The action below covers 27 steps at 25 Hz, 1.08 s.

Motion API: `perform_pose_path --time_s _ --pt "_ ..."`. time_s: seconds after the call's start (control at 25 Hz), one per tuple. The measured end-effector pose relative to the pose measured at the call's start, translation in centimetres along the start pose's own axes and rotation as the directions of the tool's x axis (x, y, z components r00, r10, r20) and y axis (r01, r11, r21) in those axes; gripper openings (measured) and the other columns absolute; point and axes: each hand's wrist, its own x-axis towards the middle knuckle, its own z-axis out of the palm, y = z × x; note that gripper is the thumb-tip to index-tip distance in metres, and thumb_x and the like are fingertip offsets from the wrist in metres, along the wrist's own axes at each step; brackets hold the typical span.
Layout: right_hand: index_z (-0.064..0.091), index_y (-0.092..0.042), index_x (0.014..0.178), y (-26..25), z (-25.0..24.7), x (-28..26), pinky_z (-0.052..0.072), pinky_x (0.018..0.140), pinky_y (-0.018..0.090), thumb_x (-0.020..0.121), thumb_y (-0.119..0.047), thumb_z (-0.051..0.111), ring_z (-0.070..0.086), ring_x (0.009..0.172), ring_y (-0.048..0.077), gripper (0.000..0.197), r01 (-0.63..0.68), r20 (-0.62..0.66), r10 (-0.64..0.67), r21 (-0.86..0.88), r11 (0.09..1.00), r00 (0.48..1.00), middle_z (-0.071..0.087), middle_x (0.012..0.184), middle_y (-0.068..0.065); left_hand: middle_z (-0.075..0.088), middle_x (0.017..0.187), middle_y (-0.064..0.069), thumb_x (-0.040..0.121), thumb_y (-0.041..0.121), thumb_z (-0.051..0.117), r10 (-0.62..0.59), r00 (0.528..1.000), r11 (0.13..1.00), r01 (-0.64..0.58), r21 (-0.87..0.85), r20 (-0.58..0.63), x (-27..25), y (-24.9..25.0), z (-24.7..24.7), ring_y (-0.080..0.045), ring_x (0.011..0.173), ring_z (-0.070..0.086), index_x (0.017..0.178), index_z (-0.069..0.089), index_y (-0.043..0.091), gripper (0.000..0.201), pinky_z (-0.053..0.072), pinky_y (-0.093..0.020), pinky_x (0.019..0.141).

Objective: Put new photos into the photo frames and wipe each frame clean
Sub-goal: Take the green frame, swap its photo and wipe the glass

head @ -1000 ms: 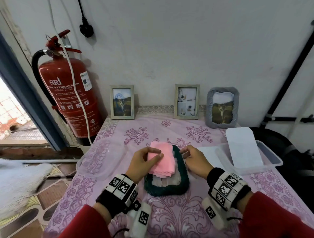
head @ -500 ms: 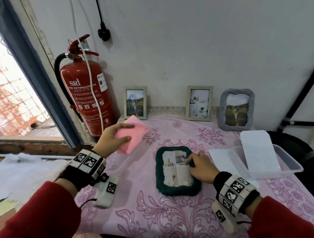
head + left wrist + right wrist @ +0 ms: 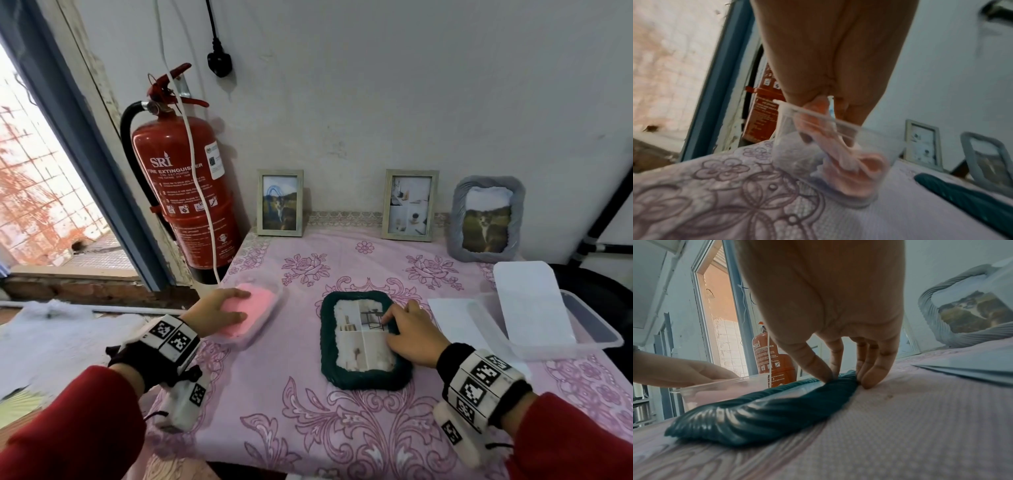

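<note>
A dark green photo frame [image 3: 363, 377] [image 3: 756, 415] lies flat on the pink flowered tablecloth [image 3: 342, 428] with a photo of a room showing in it. My right hand [image 3: 394, 325] [image 3: 846, 376] pinches its right edge, thumb on top and the other fingers at the outer side. My left hand [image 3: 233, 308] [image 3: 824, 104] holds a pink cloth [image 3: 260, 301] [image 3: 859, 162] down inside a clear plastic container [image 3: 246, 339] [image 3: 818, 113] at the table's left edge. Three photo frames stand along the back wall: two pale wooden ones [image 3: 280, 202] [image 3: 410, 205] and a grey one [image 3: 486, 219].
A second clear container [image 3: 596, 329] at the right holds a white sheet [image 3: 531, 301], and another white sheet [image 3: 452, 318] lies beside it. A red fire extinguisher [image 3: 185, 192] stands left of the table by a doorway. A black plug [image 3: 219, 63] hangs on the wall.
My left hand lifted the pink cloth off the green frame, carried it left and lowered it into the clear container. My right hand stayed at the frame's right edge.
</note>
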Motion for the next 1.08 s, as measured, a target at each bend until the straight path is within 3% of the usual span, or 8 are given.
perform_pose_path --time_s 0.16,0.24,0.36,0.48,0.64,0.84,1.0,1.08 --pt "0.049 -0.015 0.113 0.2 0.1 0.1 0.038 0.095 0.033 0.086 -0.015 0.051 0.039 0.113 0.027 0.028 0.007 -0.005 -0.007 0.004 1.000 1.000 0.035 0.110 0.007 0.036 0.146 -0.007 0.089 0.026 0.060 0.162 0.956 0.972 -0.112 0.206 -0.246 -0.3 1.0 0.7 -0.024 0.135 0.034 0.124 0.058 0.021 0.036 0.024 -0.038 0.114" --pt "0.050 -0.015 0.113 0.3 0.1 0.1 0.038 0.097 0.033 0.085 -0.015 0.051 0.040 0.113 0.027 0.027 0.013 -0.009 -0.013 0.009 1.000 1.000 0.032 0.105 0.004 0.041 0.145 -0.005 0.094 0.029 0.052 0.185 0.969 0.980 -0.169 0.109 -0.164 -0.2 1.7 1.2 -0.020 0.134 0.037 0.128 0.056 0.019 0.036 0.024 -0.036 0.115" --pt "0.051 -0.016 0.112 0.4 0.2 0.2 0.038 0.098 0.032 0.085 -0.015 0.052 0.040 0.114 0.028 0.027 0.009 -0.010 -0.009 0.030 1.000 1.000 0.031 0.104 0.003 0.043 0.144 -0.003 0.099 0.031 0.040 0.118 0.993 0.992 -0.119 -0.035 -0.023 -0.3 2.0 2.5 -0.017 0.135 0.037 0.137 0.046 0.016 0.041 0.021 -0.027 0.114" --pt "0.052 -0.017 0.112 0.5 0.2 0.3 0.037 0.099 0.032 0.085 -0.015 0.053 0.040 0.114 0.027 0.027 -0.001 -0.010 0.001 0.047 0.999 1.000 0.032 0.104 0.003 0.041 0.146 -0.006 0.100 0.032 0.036 0.113 0.992 0.994 -0.113 0.007 -0.062 -0.3 1.9 3.6 -0.019 0.137 0.035 0.141 0.039 0.018 0.044 0.021 -0.028 0.115" --pt "0.053 -0.017 0.112 0.6 0.2 0.3 0.037 0.100 0.033 0.085 -0.015 0.053 0.041 0.114 0.028 0.027 -0.004 -0.009 0.004 0.063 0.998 1.000 0.036 0.109 0.006 0.040 0.146 -0.012 0.099 0.036 0.037 -0.009 0.993 0.999 0.005 -0.033 -0.120 0.0 2.6 4.6 -0.026 0.136 0.036 0.143 0.030 0.015 0.050 0.026 -0.035 0.112" --pt "0.053 -0.017 0.112 0.8 0.2 0.4 0.037 0.101 0.033 0.086 -0.016 0.053 0.040 0.115 0.028 0.026 -0.009 -0.002 0.009 0.068 0.998 1.000 0.033 0.104 0.003 0.043 0.142 -0.014 0.097 0.039 0.039 -0.090 0.983 0.996 0.087 -0.028 -0.163 -0.1 3.6 5.0 -0.031 0.130 0.041 0.140 0.034 0.015 0.049 0.031 -0.040 0.109" --pt "0.054 -0.017 0.111 1.0 0.1 0.5 0.037 0.101 0.032 0.085 -0.015 0.053 0.040 0.115 0.027 0.026 -0.015 0.006 0.015 0.087 0.996 1.000 0.033 0.103 0.003 0.048 0.135 -0.007 0.094 0.025 0.049 0.120 0.906 0.991 -0.130 0.001 -0.407 -1.3 5.8 5.0 -0.024 0.126 0.041 0.131 0.046 0.013 0.038 0.030 -0.034 0.106" --pt "0.053 -0.016 0.112 1.1 0.1 0.6 0.037 0.099 0.030 0.085 -0.015 0.054 0.042 0.114 0.027 0.027 -0.026 0.001 0.027 0.106 0.994 1.000 0.035 0.106 0.004 0.051 0.128 -0.003 0.093 0.022 0.051 0.238 0.869 0.967 -0.255 0.019 -0.434 -1.7 7.4 5.3 -0.020 0.119 0.046 0.126 0.050 0.016 0.033 0.033 -0.029 0.100"
